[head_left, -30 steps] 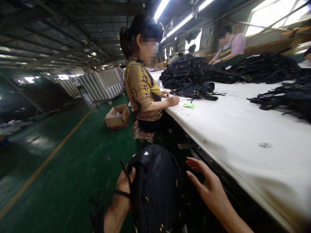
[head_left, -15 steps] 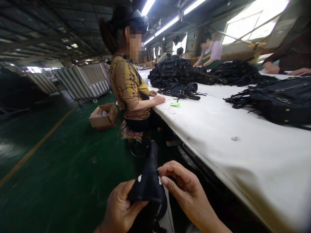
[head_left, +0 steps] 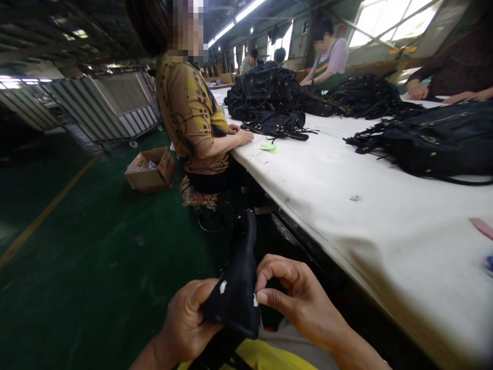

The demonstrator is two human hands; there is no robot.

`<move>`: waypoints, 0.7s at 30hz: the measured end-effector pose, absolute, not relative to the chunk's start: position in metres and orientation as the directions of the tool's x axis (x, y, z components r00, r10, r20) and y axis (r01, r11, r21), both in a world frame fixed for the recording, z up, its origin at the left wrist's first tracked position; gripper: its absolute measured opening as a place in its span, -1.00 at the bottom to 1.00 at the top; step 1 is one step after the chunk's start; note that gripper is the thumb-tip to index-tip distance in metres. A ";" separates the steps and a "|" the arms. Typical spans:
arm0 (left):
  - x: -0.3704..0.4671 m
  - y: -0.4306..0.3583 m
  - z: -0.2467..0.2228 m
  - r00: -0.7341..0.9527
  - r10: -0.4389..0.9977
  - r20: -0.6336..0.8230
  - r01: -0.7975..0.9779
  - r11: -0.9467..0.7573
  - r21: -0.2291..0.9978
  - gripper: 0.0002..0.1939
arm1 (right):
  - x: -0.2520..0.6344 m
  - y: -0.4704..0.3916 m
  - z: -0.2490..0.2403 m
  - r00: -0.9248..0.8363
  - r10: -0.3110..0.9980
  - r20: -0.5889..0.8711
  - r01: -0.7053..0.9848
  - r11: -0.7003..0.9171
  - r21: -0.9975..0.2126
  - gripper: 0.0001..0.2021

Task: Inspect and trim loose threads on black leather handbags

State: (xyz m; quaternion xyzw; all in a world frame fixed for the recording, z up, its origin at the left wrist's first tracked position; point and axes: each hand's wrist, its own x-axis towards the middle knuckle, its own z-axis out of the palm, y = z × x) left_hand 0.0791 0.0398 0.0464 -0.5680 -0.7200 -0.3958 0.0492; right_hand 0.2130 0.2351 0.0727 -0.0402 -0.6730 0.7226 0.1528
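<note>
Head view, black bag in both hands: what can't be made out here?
- Black bag: lower part cut off by the bottom edge and hidden behind the left hand.
- White specks on it: too small to identify.
- Right hand: what its fingertips pinch is too small to tell.
- Cardboard box: contents too small to identify.

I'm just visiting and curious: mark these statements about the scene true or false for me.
1. Both hands hold a black leather piece. True: left hand grips it, right hand pinches its edge.
2. The floor is red. False: the floor is green.
3. A brown cardboard box sits on the floor. True.
4. The long white table holds only shoes. False: black leather bags lie on it.
</note>
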 end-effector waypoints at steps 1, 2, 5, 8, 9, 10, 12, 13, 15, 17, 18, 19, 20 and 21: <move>0.080 0.040 0.045 -0.346 0.791 0.505 0.848 0.033 0.529 -0.71 | 0.215 0.235 0.073 -0.951 0.270 0.151 -0.164 -0.027 -0.986 -0.63; 0.081 0.039 0.043 -0.347 0.802 0.487 0.836 0.029 0.548 -0.72 | 0.217 0.234 0.074 -0.952 0.264 0.158 -0.165 -0.001 -0.986 -0.61; 0.081 0.037 0.037 -0.358 0.822 0.443 0.799 0.024 0.601 -0.77 | 0.221 0.233 0.072 -0.948 0.239 0.213 -0.196 0.093 -0.976 -0.57; 0.080 0.036 0.033 -0.372 0.830 0.417 0.769 0.024 0.639 -0.79 | 0.223 0.234 0.067 -0.934 0.239 0.268 -0.242 0.131 -0.961 -0.60; 0.080 0.035 0.032 -0.375 0.830 0.413 0.762 0.022 0.647 -0.78 | 0.223 0.234 0.065 -0.931 0.244 0.272 -0.247 0.126 -0.961 -0.63; 0.080 0.035 0.031 -0.382 0.826 0.414 0.758 0.024 0.652 -0.77 | 0.223 0.234 0.064 -0.929 0.246 0.276 -0.254 0.118 -0.960 -0.67; 0.080 0.035 0.031 -0.393 0.819 0.418 0.755 0.028 0.655 -0.76 | 0.222 0.236 0.062 -0.925 0.222 0.308 -0.288 0.120 -0.950 -0.73; 0.081 0.036 0.031 -0.394 0.818 0.418 0.756 0.030 0.654 -0.76 | 0.222 0.237 0.062 -0.922 0.196 0.334 -0.313 0.131 -0.941 -0.75; 0.080 0.036 0.031 -0.385 0.823 0.417 0.760 0.026 0.650 -0.79 | 0.221 0.240 0.064 -0.910 0.142 0.389 -0.366 0.168 -0.915 -0.75; 0.080 0.037 0.030 -0.379 0.834 0.402 0.750 0.022 0.661 -0.82 | 0.220 0.244 0.067 -0.908 0.091 0.410 -0.385 0.209 -0.899 -0.78; 0.080 0.037 0.031 -0.383 0.839 0.387 0.738 0.026 0.674 -0.83 | 0.220 0.246 0.068 -0.910 0.067 0.409 -0.385 0.227 -0.895 -0.79; 0.080 0.037 0.031 -0.396 0.841 0.369 0.720 0.035 0.693 -0.82 | 0.220 0.248 0.070 -0.913 0.039 0.406 -0.385 0.244 -0.890 -0.81; 0.080 0.036 0.032 -0.415 0.839 0.353 0.697 0.044 0.716 -0.80 | 0.220 0.249 0.072 -0.916 0.008 0.401 -0.385 0.261 -0.885 -0.82; 0.080 0.036 0.033 -0.446 0.832 0.330 0.663 0.059 0.747 -0.77 | 0.220 0.251 0.074 -0.918 -0.022 0.397 -0.387 0.278 -0.879 -0.83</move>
